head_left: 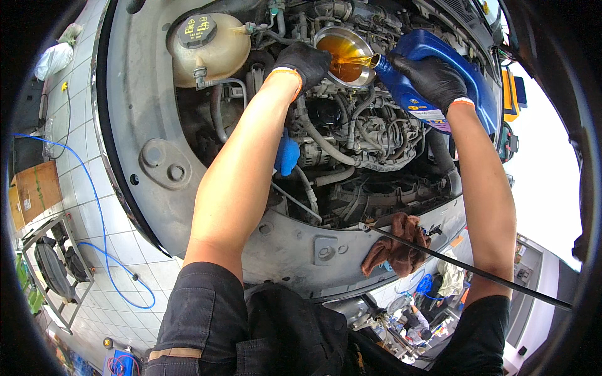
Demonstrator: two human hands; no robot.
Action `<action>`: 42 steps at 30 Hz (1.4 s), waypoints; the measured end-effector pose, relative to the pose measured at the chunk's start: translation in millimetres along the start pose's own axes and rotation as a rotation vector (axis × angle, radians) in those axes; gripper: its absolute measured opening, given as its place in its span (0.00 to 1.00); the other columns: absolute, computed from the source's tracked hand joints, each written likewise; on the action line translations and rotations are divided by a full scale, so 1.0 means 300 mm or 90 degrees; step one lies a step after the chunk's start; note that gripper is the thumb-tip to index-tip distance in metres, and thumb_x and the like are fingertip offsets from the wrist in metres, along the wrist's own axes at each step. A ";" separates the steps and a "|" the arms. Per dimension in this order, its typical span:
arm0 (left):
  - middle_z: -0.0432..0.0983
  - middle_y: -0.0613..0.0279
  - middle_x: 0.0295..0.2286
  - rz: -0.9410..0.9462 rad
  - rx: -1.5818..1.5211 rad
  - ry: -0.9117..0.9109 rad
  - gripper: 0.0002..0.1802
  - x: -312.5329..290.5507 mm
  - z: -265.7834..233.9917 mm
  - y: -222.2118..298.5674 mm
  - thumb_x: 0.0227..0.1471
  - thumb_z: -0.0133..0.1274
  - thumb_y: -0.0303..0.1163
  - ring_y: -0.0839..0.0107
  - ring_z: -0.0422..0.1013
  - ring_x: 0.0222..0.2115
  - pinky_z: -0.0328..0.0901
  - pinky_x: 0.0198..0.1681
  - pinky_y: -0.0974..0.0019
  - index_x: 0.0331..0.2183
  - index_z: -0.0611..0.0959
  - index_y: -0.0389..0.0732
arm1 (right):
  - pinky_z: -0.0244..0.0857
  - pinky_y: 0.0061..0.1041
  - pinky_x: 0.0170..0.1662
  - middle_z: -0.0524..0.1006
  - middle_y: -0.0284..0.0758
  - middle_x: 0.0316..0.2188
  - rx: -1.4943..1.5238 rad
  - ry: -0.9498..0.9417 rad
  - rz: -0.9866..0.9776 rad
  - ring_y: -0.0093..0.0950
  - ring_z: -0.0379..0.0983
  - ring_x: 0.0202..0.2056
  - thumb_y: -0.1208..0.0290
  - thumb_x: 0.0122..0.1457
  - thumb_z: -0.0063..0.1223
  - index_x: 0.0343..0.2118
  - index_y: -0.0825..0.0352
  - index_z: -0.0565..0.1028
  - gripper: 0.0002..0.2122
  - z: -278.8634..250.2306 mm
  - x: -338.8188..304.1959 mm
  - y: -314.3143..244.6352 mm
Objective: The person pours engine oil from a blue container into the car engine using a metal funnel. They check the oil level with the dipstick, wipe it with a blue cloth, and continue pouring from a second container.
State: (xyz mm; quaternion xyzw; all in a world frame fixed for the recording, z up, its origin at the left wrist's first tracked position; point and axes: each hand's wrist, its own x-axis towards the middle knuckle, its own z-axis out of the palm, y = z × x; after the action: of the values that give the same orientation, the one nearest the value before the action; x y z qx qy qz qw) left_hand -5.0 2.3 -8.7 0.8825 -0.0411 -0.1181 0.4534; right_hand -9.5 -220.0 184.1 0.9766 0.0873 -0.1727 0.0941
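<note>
My left hand [305, 64], in a black glove, is closed on the near left rim of a metal funnel [365, 45] standing over the engine. Amber oil [338, 50] lies inside the funnel. My right hand [433, 78], also gloved in black, grips a big blue oil jug [427, 45] from above. The jug is tilted left, and a stream of oil runs from its mouth into the funnel. What the funnel's lower end sits in is hidden. Below them spreads the engine [376, 141], with its hoses and metal parts.
A cloudy coolant tank [216, 59] with a black cap stands left. A brown cloth [398, 245] lies on the front edge, beside the black bonnet prop rod [464, 266]. A blue object [287, 155] sits under my left forearm. A blue hose [103, 219] trails over the floor.
</note>
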 end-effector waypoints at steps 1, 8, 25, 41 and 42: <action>0.79 0.41 0.45 0.005 0.009 -0.008 0.27 -0.001 -0.002 0.002 0.57 0.48 0.52 0.45 0.75 0.49 0.68 0.54 0.53 0.42 0.87 0.39 | 0.63 0.41 0.59 0.75 0.57 0.53 -0.004 -0.007 -0.019 0.49 0.74 0.54 0.31 0.62 0.38 0.58 0.51 0.77 0.33 -0.001 -0.001 -0.003; 0.79 0.41 0.46 -0.005 0.041 -0.025 0.28 -0.012 -0.025 0.027 0.56 0.48 0.52 0.44 0.74 0.50 0.68 0.55 0.53 0.42 0.87 0.39 | 0.62 0.39 0.61 0.75 0.55 0.55 0.038 -0.050 0.040 0.48 0.73 0.54 0.43 0.68 0.38 0.61 0.47 0.73 0.25 -0.017 -0.038 -0.021; 0.79 0.41 0.46 -0.016 -0.007 -0.036 0.29 -0.003 -0.019 0.018 0.55 0.47 0.53 0.43 0.75 0.48 0.68 0.53 0.52 0.42 0.87 0.39 | 0.53 0.34 0.69 0.69 0.48 0.63 0.421 0.017 0.085 0.40 0.67 0.63 0.63 0.74 0.31 0.65 0.53 0.68 0.20 0.234 0.019 0.285; 0.79 0.38 0.45 -0.047 -0.028 -0.026 0.32 -0.033 -0.053 0.049 0.55 0.44 0.55 0.42 0.75 0.48 0.68 0.52 0.52 0.43 0.85 0.36 | 0.56 0.38 0.67 0.72 0.49 0.59 0.473 -0.027 0.173 0.43 0.68 0.61 0.69 0.72 0.35 0.65 0.48 0.67 0.21 0.286 -0.039 0.255; 0.79 0.38 0.45 -0.051 -0.032 -0.026 0.32 -0.032 -0.049 0.046 0.55 0.44 0.55 0.42 0.75 0.48 0.68 0.52 0.52 0.43 0.86 0.36 | 0.56 0.38 0.67 0.72 0.49 0.60 0.414 -0.038 0.169 0.43 0.68 0.61 0.71 0.72 0.34 0.66 0.47 0.66 0.22 0.281 -0.035 0.254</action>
State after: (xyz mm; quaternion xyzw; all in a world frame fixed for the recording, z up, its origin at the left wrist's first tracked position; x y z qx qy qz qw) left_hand -10.2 7.7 12.4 0.8692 -0.0124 -0.1553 0.4692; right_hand -30.9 -313.2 121.8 0.9529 -0.1027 -0.2059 -0.1977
